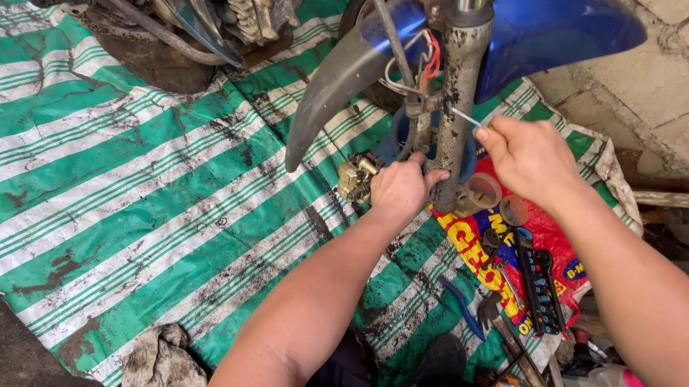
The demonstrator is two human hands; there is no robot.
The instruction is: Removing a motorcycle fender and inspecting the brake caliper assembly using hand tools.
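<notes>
A dirty motorcycle fork leg (456, 83) stands upright under a blue front mudguard (541, 22), with white and red wires (424, 65) beside it. My left hand (398, 188) grips the lower end of the fork, next to a brass-coloured brake caliper (357, 175). My right hand (527, 157) pinches a thin white cable tie (465, 117) that runs to the fork. A round fork-end fitting (481, 191) shows between my hands.
A green and white striped tarp (144, 174) covers the ground. A black socket holder (539, 281), pliers with blue handles (463, 306) and other tools lie on a red and yellow bag (554, 236). A grimy rag (160, 372) lies at the front left. Concrete blocks (655, 63) are at right.
</notes>
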